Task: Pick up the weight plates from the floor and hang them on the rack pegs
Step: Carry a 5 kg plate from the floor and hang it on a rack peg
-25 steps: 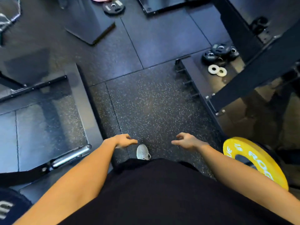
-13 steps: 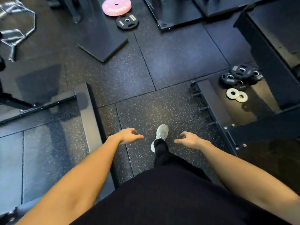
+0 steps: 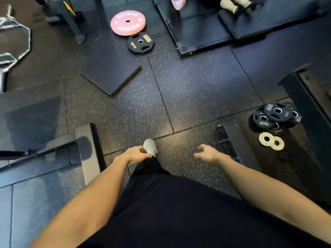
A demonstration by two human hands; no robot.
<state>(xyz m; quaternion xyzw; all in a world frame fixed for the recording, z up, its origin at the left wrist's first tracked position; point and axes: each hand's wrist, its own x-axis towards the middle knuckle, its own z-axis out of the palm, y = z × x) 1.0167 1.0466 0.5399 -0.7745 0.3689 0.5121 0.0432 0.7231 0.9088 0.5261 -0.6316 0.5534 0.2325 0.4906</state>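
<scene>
Both hands hang empty before me, left hand [image 3: 133,154] and right hand [image 3: 207,153] loosely curled over speckled floor [image 3: 188,86]. Ahead, a pink plate [image 3: 127,22] touches a black plate [image 3: 141,43] on a loose mat [image 3: 109,68]; small black plates [image 3: 274,116] and two white rings [image 3: 271,141] lie right, beside a rack base [image 3: 232,136]. Open floor lies between. Since half a second ago, I've stepped forward and the pink plate sits nearer.

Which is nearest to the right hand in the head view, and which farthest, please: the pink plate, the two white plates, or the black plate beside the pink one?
From the right hand:
1. White plates, on the floor just to its right.
2. Black plate, far ahead and to the left, on the near side of the pink one.
3. Pink plate, farthest, just beyond the black one.
</scene>
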